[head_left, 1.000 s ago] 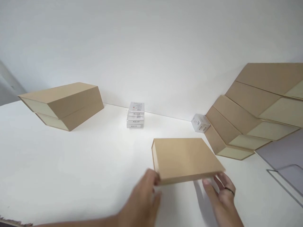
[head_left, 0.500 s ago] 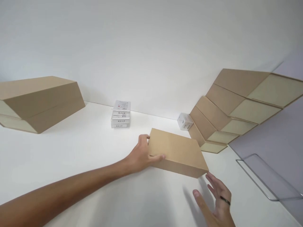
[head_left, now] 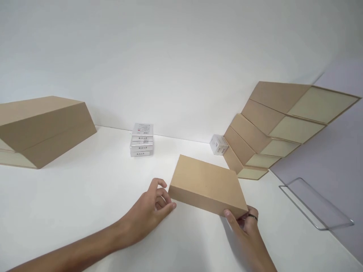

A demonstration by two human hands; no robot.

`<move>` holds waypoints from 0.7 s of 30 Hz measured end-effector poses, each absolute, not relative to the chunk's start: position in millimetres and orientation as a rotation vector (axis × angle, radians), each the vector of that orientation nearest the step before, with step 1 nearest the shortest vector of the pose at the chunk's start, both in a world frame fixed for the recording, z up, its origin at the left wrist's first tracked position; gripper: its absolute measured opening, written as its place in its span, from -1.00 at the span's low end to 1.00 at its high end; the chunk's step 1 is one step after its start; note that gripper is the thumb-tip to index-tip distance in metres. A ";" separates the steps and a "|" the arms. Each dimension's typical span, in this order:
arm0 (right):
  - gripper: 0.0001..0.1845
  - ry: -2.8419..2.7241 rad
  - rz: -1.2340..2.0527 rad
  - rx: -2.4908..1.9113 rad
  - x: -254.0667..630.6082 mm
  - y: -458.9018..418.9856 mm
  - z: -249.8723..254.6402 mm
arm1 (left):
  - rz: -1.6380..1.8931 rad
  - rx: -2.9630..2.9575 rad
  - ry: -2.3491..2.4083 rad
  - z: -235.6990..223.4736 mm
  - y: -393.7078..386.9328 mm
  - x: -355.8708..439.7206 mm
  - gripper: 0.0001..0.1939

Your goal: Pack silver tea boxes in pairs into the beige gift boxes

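Observation:
A plain brown cardboard box (head_left: 207,181) is tilted above the white table, its broad face toward me. My right hand (head_left: 245,223) grips its lower right corner, thumb on the near side and the other fingers behind and partly hidden; a dark ring shows on one finger. Just off the box's left end is my left hand (head_left: 159,207), fingers curled but apart, with nothing between them. The gap between this hand and the box edge is very small.
Several brown boxes with pale ends form a stack (head_left: 255,128) at right, beside a small white carton (head_left: 219,145). White cartons (head_left: 141,139) are piled near the wall. More large brown boxes (head_left: 48,128) stand at left. A metal wire loop (head_left: 317,206) lies at the right table edge.
My left hand has let go of the box and drawn back to the left and down. My right hand, free before, has closed on the box's right corner.

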State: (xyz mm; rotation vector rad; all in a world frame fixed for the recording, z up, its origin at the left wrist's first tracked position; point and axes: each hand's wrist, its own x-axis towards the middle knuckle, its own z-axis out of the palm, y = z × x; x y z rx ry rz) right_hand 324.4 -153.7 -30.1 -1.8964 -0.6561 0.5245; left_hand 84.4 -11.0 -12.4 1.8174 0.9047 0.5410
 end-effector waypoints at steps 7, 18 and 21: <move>-0.28 -0.763 0.470 -1.966 323.3 -156.8 -35.3 | 0.784 2.015 1.057 -17.4 12.5 91.5 -0.75; -0.21 -0.646 0.396 -2.119 334.5 -167.5 -49.0 | 0.710 1.880 0.989 -31.9 -10.7 94.4 -0.91; -0.22 -0.629 0.320 -2.150 336.5 -171.6 -68.0 | 0.736 1.886 1.004 -33.8 -25.9 85.6 -0.93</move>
